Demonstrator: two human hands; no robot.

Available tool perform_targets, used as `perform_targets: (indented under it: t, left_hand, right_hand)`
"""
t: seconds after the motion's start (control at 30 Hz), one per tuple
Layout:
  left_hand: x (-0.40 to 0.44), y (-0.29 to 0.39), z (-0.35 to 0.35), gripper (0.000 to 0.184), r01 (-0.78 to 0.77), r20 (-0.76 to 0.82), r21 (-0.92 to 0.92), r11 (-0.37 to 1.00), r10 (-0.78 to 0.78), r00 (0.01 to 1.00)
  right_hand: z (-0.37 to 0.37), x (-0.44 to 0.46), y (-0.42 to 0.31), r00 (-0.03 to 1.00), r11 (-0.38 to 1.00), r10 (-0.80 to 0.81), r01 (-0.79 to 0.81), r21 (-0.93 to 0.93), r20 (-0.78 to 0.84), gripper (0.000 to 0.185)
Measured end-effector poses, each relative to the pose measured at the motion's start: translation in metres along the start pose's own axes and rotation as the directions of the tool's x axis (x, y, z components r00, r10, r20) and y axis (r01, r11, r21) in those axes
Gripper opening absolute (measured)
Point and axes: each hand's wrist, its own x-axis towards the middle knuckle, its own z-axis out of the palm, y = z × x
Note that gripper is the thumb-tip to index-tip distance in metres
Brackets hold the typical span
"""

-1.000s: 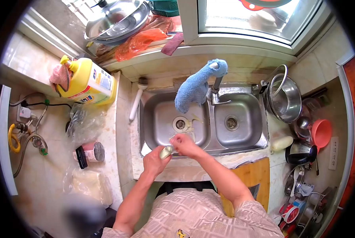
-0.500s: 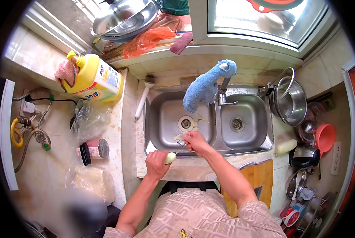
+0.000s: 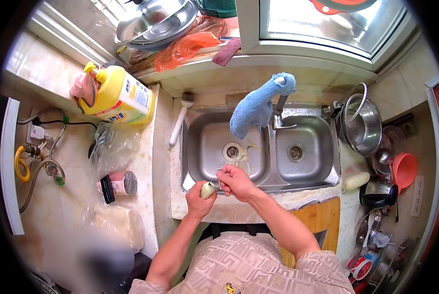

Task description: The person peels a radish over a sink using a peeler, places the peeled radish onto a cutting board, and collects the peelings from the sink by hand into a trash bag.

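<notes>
My left hand (image 3: 199, 202) is closed around a long pale green vegetable (image 3: 207, 190), its end sticking out past the thumb; its exact kind I cannot tell. Close beside that end, my right hand (image 3: 235, 182) grips a small metal peeler (image 3: 218, 183), mostly hidden by the fingers. The peeler's head is at the vegetable's end; whether they touch is unclear. Both hands are over the front rim of the sink. Pale strips of peel (image 3: 244, 156) lie in the left basin (image 3: 205, 147) around the drain.
A blue cloth (image 3: 251, 115) hangs on the faucet (image 3: 280, 115). Another pale vegetable (image 3: 355, 181) lies right of the sink, near metal bowls (image 3: 364, 125) and a pink ladle-like scoop (image 3: 403, 170). A wooden board (image 3: 322, 220) is at front right. A yellow detergent bottle (image 3: 124, 95) stands left.
My right hand has moved left and down from over the basin, bringing the peeler to the vegetable. The vegetable has turned so its end points more upward. The view shifted slightly.
</notes>
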Motion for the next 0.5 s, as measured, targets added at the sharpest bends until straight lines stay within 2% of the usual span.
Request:
perform_targets:
  t: [0.03, 0.07, 0.13, 0.17, 0.3, 0.4, 0.43, 0.5]
  left_hand:
    - [0.000, 0.002, -0.002, 0.025, -0.025, -0.011, -0.002, 1.000, 0.025, 1.000]
    - [0.000, 0.005, -0.004, 0.025, -0.050, -0.023, -0.003, 0.999, 0.050, 0.999]
    - [0.011, 0.011, -0.014, 0.029, -0.275, 0.083, 0.170, 0.946, 0.264, 0.961]
    - [0.015, 0.012, -0.018, 0.031, -0.377, 0.148, 0.249, 0.892, 0.350, 0.925]
    - [0.017, 0.011, -0.015, 0.026, -0.463, 0.250, 0.391, 0.796, 0.392, 0.885]
    - [0.016, 0.009, -0.014, 0.026, -0.500, 0.243, 0.394, 0.771, 0.437, 0.866]
    - [0.015, 0.009, -0.015, 0.027, -0.502, 0.218, 0.395, 0.770, 0.452, 0.865]
    - [0.012, 0.012, -0.018, 0.028, -0.509, 0.171, 0.395, 0.765, 0.483, 0.859]
  right_hand:
    - [-0.001, 0.002, 0.003, 1.000, 0.999, 0.004, -0.004, -0.036, 0.014, 0.020]
    - [-0.013, 0.007, 0.009, 0.999, 1.000, 0.000, 0.000, -0.012, -0.039, 0.020]
    - [-0.043, 0.023, 0.016, 0.991, 1.000, -0.010, 0.013, 0.026, -0.135, 0.021]
    - [-0.033, 0.013, 0.005, 0.994, 1.000, 0.023, -0.021, 0.019, -0.103, 0.021]
    - [-0.004, -0.008, -0.011, 0.997, 0.977, 0.076, -0.071, -0.202, 0.019, 0.021]
    - [-0.012, 0.002, 0.001, 0.991, 0.960, 0.131, -0.137, -0.245, -0.041, 0.022]
    - [-0.023, 0.009, 0.003, 0.987, 0.949, 0.118, -0.143, -0.281, -0.105, 0.023]
    - [-0.051, 0.021, 0.010, 0.973, 0.974, 0.097, -0.136, -0.182, -0.209, 0.023]
